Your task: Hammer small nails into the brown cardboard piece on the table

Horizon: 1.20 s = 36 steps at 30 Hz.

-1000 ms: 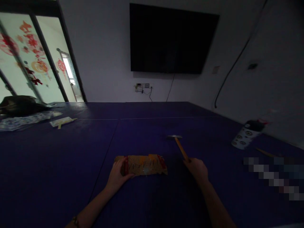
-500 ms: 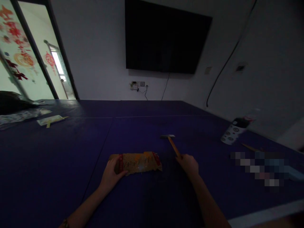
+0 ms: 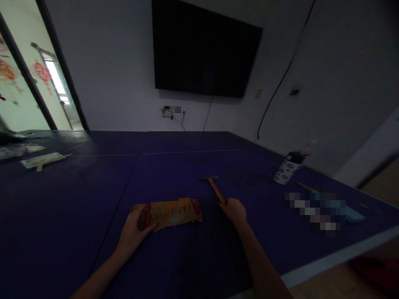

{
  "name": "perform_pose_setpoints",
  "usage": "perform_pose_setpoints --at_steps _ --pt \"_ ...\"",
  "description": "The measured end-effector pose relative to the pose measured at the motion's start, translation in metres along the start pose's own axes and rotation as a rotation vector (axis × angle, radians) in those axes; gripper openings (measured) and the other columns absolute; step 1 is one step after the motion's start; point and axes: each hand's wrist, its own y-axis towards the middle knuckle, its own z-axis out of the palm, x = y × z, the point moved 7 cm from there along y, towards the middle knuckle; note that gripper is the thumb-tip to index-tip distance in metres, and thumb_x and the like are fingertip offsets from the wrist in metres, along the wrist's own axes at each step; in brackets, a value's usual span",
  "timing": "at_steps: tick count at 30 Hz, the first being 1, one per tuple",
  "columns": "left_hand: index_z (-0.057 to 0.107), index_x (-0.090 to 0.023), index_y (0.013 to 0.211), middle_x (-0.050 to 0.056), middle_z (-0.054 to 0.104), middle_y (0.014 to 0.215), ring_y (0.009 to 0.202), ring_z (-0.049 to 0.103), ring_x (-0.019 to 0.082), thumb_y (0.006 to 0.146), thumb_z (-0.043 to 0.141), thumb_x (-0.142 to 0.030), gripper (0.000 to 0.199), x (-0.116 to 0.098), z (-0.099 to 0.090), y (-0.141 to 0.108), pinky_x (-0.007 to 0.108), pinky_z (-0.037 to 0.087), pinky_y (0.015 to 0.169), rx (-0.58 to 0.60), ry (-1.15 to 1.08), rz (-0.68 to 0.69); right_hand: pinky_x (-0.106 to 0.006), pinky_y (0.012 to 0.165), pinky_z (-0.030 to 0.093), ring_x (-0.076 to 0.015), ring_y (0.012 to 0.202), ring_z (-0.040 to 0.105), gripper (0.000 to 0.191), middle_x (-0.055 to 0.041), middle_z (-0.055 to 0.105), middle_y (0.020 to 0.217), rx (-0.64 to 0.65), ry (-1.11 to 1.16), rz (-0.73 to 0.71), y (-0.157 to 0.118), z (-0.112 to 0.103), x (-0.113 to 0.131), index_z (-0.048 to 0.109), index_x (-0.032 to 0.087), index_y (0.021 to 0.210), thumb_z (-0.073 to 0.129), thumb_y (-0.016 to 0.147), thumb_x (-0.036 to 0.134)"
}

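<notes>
On blue table (image 3: 77, 199), left grip (image 3: 132, 230) holding board's (image 3: 170, 212) left end, right grip (image 3: 234, 211) closed round hammer (image 3: 213, 186) handle, just right of board.

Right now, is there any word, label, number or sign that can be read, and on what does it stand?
None can be read.
Packet under the left hand: a row of printed marks, too blurred.
Bottle: round dark emblems, no legible letters.
Window decorations: red paper-cut shapes, too blurred.
</notes>
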Motion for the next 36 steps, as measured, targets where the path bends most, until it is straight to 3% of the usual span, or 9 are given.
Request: perform_pose_setpoints --at_steps 11,22,36 --pt "0.046 -0.018 0.11 0.008 0.057 0.103 0.095 0.053 0.025 0.065 0.054 -0.048 0.054 -0.001 0.0 0.001 0.041 0.044 0.081 0.026 0.006 0.008 -0.031 0.065 0.043 -0.0252 0.083 0.06 0.039 -0.0138 0.063 0.086 -0.006 0.054 0.015 0.01 0.003 -0.004 0.059 0.012 0.086 0.047 0.073 0.047" --pt "0.045 -0.019 0.111 0.008 0.058 0.104 0.097 0.053 0.024 0.066 0.055 -0.047 0.054 -0.001 0.0 0.0 0.04 0.044 0.081 -0.022 0.011 0.049 -0.026 0.054 0.039 -0.0208 0.073 0.061 0.024 -0.0077 0.064 0.075 -0.038 0.144 0.012 0.006 -0.005 -0.007 0.06 0.019 0.079 0.049 0.071 0.039" --pt "0.044 -0.02 0.111 0.008 0.057 0.103 0.096 0.053 0.024 0.067 0.055 -0.045 0.052 -0.001 0.002 0.0 0.039 0.044 0.08 -0.031 0.018 0.057 -0.027 0.062 0.045 -0.0232 0.081 0.062 0.039 -0.0106 0.067 0.084 -0.082 0.25 -0.019 0.012 0.001 -0.013 0.065 0.016 0.091 0.051 0.071 0.046"
